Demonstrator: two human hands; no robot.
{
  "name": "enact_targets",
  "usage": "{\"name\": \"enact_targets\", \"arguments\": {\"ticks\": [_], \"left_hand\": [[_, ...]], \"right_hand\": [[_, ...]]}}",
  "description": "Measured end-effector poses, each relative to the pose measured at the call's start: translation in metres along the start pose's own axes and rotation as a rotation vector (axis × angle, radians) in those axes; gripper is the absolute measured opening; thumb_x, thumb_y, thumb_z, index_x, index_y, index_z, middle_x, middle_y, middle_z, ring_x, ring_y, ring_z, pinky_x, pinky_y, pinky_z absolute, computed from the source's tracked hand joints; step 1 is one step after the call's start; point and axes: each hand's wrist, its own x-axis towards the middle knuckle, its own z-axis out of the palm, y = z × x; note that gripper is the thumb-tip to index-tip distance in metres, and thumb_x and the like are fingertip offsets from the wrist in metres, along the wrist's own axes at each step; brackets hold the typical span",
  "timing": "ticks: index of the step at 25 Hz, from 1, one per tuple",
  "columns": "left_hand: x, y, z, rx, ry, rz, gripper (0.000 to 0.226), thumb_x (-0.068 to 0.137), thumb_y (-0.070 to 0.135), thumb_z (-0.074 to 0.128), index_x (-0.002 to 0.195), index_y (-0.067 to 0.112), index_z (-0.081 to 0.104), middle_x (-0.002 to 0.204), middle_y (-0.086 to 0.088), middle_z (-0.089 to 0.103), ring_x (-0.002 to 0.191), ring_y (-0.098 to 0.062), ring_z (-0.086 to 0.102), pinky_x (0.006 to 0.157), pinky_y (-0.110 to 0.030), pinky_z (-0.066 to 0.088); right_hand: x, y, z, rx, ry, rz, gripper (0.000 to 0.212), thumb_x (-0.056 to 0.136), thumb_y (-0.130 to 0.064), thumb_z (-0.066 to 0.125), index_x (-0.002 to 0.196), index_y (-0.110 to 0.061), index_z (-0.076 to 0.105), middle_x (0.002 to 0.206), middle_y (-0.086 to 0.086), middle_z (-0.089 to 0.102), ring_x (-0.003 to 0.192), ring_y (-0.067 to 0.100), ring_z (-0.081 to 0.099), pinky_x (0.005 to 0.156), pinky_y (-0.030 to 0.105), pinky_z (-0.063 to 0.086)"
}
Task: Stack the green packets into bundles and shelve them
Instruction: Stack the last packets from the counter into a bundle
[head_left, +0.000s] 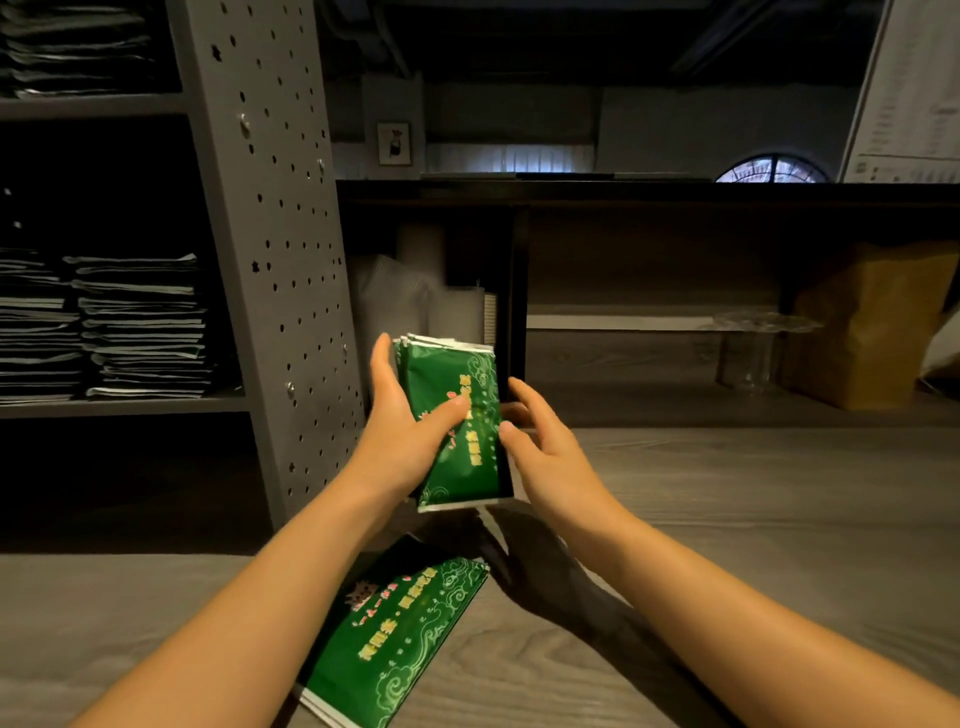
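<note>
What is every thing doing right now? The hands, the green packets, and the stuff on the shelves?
Held bundle: lifted, upright, slightly tilted.
Left hand: grips the bundle, thumb across its front.
Right hand: touches the bundle's right edge, fingers relaxed.
Loose packets: lying flat on the wooden surface.
Shelf stacks: piled flat on the grey shelf.
Brown bag: standing upright.

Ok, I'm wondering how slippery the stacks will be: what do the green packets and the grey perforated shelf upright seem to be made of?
Green packets: probably plastic film or foil laminate, glossy; the printed faces catch the light and the sealed ends look silvery white. Shelf upright: most likely painted metal, matte grey, judging by its punched holes and bolt heads.
</note>
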Motion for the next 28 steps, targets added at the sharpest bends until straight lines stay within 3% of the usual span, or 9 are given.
{"name": "enact_targets", "arguments": {"ticks": [2,6,8,11,13,16,20,24,28], "left_hand": [[0.004,0.001,-0.008,0.013,0.067,0.038,0.089,0.09,0.008,0.059,0.148,0.03,-0.005,0.146,0.0,0.036,0.115,-0.01,0.049,0.09,-0.026,0.04],[0.01,0.001,-0.02,0.065,0.119,0.126,0.088,0.09,0.003,0.057,0.149,0.027,-0.005,0.149,0.002,0.027,0.118,-0.007,0.044,0.093,-0.025,0.036],[0.011,-0.001,-0.021,0.096,0.111,0.137,0.088,0.091,0.003,0.056,0.149,0.027,-0.005,0.147,0.004,0.028,0.115,-0.005,0.044,0.091,-0.021,0.037],[0.011,-0.004,-0.021,0.107,0.099,0.13,0.088,0.091,0.002,0.056,0.148,0.028,-0.006,0.145,0.005,0.029,0.114,-0.004,0.045,0.08,-0.009,0.041],[0.01,-0.006,-0.022,0.103,0.097,0.129,0.089,0.091,0.002,0.056,0.148,0.029,-0.007,0.145,0.005,0.028,0.116,-0.006,0.044,0.088,-0.016,0.04],[0.01,-0.008,-0.023,0.104,0.088,0.127,0.089,0.091,0.003,0.056,0.148,0.029,-0.007,0.141,0.006,0.029,0.118,-0.009,0.044,0.098,-0.029,0.037],[0.008,-0.008,-0.024,0.106,0.089,0.113,0.089,0.09,0.004,0.057,0.148,0.029,-0.007,0.143,0.004,0.029,0.118,-0.011,0.046,0.1,-0.032,0.038],[0.007,-0.007,-0.025,0.125,0.107,0.108,0.089,0.091,0.004,0.056,0.148,0.031,-0.007,0.149,0.0,0.027,0.115,-0.01,0.047,0.103,-0.036,0.039],[0.005,-0.008,-0.02,0.107,0.099,0.054,0.087,0.092,0.006,0.056,0.148,0.03,-0.006,0.142,0.002,0.032,0.11,-0.009,0.046,0.092,-0.027,0.04]], "right_hand": [[-0.003,0.0,-0.003,-0.216,-0.071,0.049,0.039,0.098,-0.016,0.045,0.137,-0.017,0.044,0.128,0.001,0.051,0.11,0.012,0.051,0.081,0.014,0.044],[-0.016,-0.011,0.004,-0.817,-0.317,0.034,0.035,0.09,-0.043,0.055,0.113,-0.019,0.066,0.125,0.006,0.054,0.116,0.021,0.049,0.095,0.031,0.041],[-0.027,-0.023,0.012,-0.92,-0.403,0.017,0.048,0.083,-0.058,0.056,0.108,-0.019,0.068,0.117,0.005,0.055,0.11,0.022,0.048,0.093,0.039,0.045],[-0.039,-0.033,0.025,-1.073,-0.474,-0.006,0.061,0.074,-0.067,0.06,0.109,-0.016,0.064,0.114,0.003,0.053,0.107,0.022,0.046,0.088,0.039,0.044],[-0.041,-0.034,0.029,-1.134,-0.494,0.016,0.065,0.073,-0.068,0.061,0.111,-0.015,0.057,0.118,0.004,0.049,0.11,0.023,0.043,0.089,0.037,0.039],[-0.039,-0.032,0.032,-1.096,-0.539,0.068,0.059,0.074,-0.063,0.064,0.107,-0.016,0.052,0.111,0.004,0.045,0.11,0.023,0.041,0.088,0.034,0.036],[-0.038,-0.031,0.028,-0.865,-0.547,0.109,0.036,0.076,-0.044,0.074,0.085,-0.028,0.042,0.093,-0.01,0.046,0.095,0.013,0.046,0.08,0.028,0.04],[-0.02,-0.029,-0.003,-0.713,-0.411,0.112,0.034,0.075,-0.022,0.078,0.095,-0.023,0.05,0.103,-0.001,0.055,0.086,0.013,0.052,0.072,0.026,0.045],[-0.006,-0.034,-0.036,-0.177,-0.181,0.095,0.044,0.078,0.0,0.07,0.114,-0.022,0.057,0.112,0.007,0.059,0.097,0.019,0.062,0.079,0.031,0.057]]}}
